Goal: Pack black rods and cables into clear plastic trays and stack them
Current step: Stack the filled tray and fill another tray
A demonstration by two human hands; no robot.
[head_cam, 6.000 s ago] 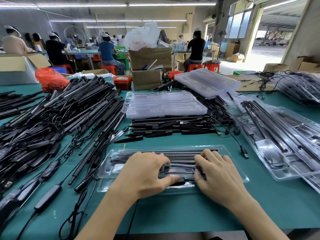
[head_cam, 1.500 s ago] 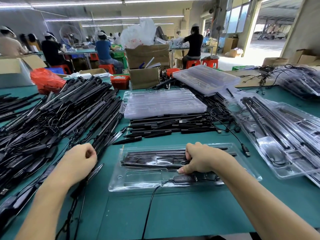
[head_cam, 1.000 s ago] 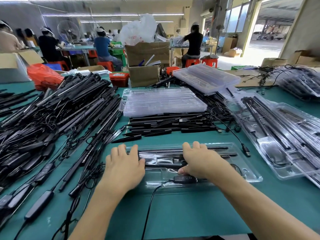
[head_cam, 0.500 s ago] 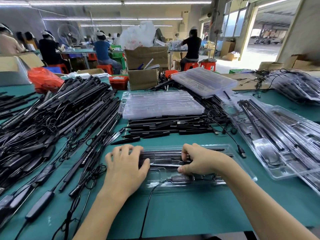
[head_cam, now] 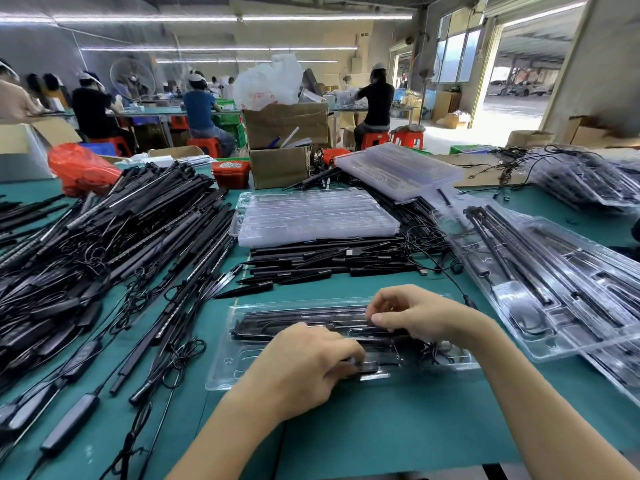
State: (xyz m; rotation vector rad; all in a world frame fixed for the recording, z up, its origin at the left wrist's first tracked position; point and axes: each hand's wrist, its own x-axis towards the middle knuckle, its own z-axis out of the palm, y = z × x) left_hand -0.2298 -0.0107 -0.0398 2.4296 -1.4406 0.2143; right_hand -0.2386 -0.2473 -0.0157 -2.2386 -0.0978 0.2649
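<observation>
One clear plastic tray (head_cam: 221, 372) is being filled: black rods (head_cam: 298, 323) are seated, the small black cable block (head_cam: 367, 367) is pinched by the left hand (head_cam: 304, 368), the right hand (head_cam: 415, 311) is curled over the rods, and a large loose pile of black rods and cables (head_cam: 104, 244) is left unpacked on the counter (head_cam: 381, 438).

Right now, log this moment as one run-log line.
stage: packing tray | left hand: pinching black inline module into tray | right hand: fingers curled over rods | tray: not yet stacked

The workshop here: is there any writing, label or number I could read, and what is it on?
Nothing can be read.
White plastic bag on the cardboard box: red print, too blurred.
Small dark sign high on the back wall: too small.
Clear tray under the hands: no label shows.
</observation>
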